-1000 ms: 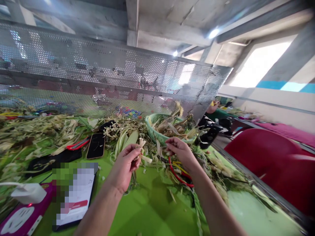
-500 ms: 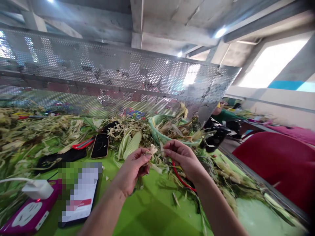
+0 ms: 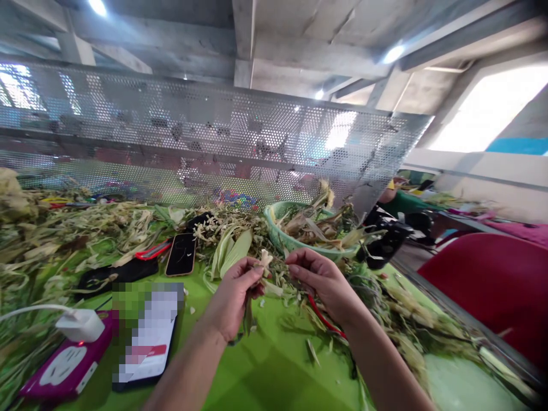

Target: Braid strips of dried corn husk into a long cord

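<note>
My left hand [image 3: 240, 288] is closed in a pinch on a small cream corn-husk flower [image 3: 266, 260], its pale tip standing above the thumb. Thin green-brown strands hang below that hand. Just to the right, my right hand [image 3: 319, 277] also has thumb and fingers pressed together; whatever sits between them is too small to make out. A gap separates the two hands. Behind the left hand lie broad pale-green corn husks [image 3: 233, 251]. Part of a red-handled tool [image 3: 324, 317] shows beside the right wrist, the rest hidden among scraps.
Beyond my hands a green basket [image 3: 278, 235] holds dry husks. At left lie a black phone [image 3: 180, 254], red-handled scissors [image 3: 153, 250], a second phone [image 3: 149, 337] and a purple power bank [image 3: 64, 365] with a white plug. A perforated metal screen [image 3: 205, 142] stands behind; a red chair [image 3: 488, 291] is at right.
My right hand has drawn slightly away to the right from the flower, and the pale strip at its fingertips shows less. The whole view has shifted a little.
</note>
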The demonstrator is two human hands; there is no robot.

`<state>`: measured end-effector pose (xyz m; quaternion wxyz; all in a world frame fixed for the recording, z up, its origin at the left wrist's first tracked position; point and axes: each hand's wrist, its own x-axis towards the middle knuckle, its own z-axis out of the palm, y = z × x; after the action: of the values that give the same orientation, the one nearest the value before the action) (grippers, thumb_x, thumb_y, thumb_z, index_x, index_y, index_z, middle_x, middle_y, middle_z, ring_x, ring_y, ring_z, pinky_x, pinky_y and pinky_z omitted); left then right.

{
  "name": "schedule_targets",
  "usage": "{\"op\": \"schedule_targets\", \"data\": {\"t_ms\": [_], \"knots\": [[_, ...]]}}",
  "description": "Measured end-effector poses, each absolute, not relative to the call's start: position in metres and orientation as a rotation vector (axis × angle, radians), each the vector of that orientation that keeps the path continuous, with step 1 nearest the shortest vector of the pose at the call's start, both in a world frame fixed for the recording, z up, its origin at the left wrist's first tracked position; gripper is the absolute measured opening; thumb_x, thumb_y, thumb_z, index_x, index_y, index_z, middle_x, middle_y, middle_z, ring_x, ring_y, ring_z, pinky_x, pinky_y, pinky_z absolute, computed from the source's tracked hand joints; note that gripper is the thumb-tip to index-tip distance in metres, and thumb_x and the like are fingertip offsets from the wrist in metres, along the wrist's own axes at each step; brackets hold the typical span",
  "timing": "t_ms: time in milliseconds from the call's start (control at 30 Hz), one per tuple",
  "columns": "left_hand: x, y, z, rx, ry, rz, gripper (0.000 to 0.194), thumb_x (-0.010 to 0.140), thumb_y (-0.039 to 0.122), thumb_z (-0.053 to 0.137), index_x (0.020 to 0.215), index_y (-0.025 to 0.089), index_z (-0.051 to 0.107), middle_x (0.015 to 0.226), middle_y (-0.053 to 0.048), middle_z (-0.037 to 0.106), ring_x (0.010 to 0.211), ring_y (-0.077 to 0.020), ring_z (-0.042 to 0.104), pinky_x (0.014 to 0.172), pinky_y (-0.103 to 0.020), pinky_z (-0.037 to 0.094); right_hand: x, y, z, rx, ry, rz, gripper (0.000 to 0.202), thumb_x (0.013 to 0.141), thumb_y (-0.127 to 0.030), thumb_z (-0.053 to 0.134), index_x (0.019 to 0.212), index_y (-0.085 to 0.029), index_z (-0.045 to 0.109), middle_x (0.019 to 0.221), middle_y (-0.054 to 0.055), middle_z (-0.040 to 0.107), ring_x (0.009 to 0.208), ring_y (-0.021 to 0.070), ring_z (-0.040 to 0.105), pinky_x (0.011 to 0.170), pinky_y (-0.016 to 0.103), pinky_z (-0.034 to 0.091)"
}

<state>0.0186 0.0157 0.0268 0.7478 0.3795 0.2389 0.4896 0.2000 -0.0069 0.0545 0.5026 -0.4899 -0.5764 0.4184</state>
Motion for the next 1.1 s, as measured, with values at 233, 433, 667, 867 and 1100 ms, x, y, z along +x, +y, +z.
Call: {"op": "schedule_targets", "data": {"t_ms": [233, 433, 667, 867, 1100], "knots": [[0.005, 0.026, 0.032, 0.719, 0.510, 1.258, 0.013, 0.073, 0.021, 0.068, 0.079, 0.015, 0.059, 0.072, -0.001, 0.061, 0.055, -0.0047, 0.048, 0.053, -0.016, 0.035, 0.230, 0.003, 0.053, -1.254, -1.354, 0.846, 0.024, 0.074, -0.037, 0.068, 0.086, -0.018, 0.062, 0.068, -0.001, 0.054, 0.052, 0.0084, 0.042, 0.042, 0.019, 0.029], [0.010, 0.026, 0.028, 0.763, 0.558, 1.233, 0.015, 0.071, 0.024, 0.069, 0.078, 0.016, 0.060, 0.070, -0.001, 0.061, 0.056, -0.0062, 0.050, 0.054, -0.018, 0.036, 0.247, 0.009, 0.048, -1.462, -1.472, 0.503, 0.021, 0.070, -0.033, 0.068, 0.087, -0.020, 0.065, 0.066, 0.000, 0.055, 0.052, 0.0109, 0.043, 0.044, 0.022, 0.033], [0.018, 0.019, 0.025, 0.839, 0.611, 1.111, 0.014, 0.070, 0.026, 0.069, 0.076, 0.016, 0.061, 0.071, 0.000, 0.060, 0.059, -0.0069, 0.051, 0.056, -0.019, 0.037, 0.188, -0.006, 0.048, -1.204, -1.463, 1.131, 0.032, 0.076, -0.034, 0.063, 0.105, -0.020, 0.059, 0.078, 0.000, 0.060, 0.050, 0.0079, 0.049, 0.047, 0.021, 0.035], [0.019, 0.016, 0.027, 0.833, 0.563, 1.058, 0.014, 0.070, 0.024, 0.070, 0.075, 0.015, 0.061, 0.071, 0.000, 0.059, 0.056, -0.0050, 0.048, 0.054, -0.018, 0.035, 0.172, -0.003, 0.038, -1.093, -1.411, 1.342, 0.028, 0.073, -0.035, 0.068, 0.094, -0.018, 0.059, 0.083, 0.002, 0.062, 0.066, 0.0128, 0.059, 0.056, 0.023, 0.045], [0.021, 0.020, 0.022, 0.845, 0.640, 1.040, 0.019, 0.067, 0.027, 0.072, 0.077, 0.016, 0.061, 0.069, 0.002, 0.057, 0.055, -0.0054, 0.049, 0.053, -0.017, 0.034, 0.190, 0.001, 0.039, -1.325, -1.652, 0.672, 0.019, 0.076, -0.036, 0.065, 0.078, -0.018, 0.065, 0.069, 0.001, 0.060, 0.063, 0.0146, 0.052, 0.058, 0.025, 0.041]]}}
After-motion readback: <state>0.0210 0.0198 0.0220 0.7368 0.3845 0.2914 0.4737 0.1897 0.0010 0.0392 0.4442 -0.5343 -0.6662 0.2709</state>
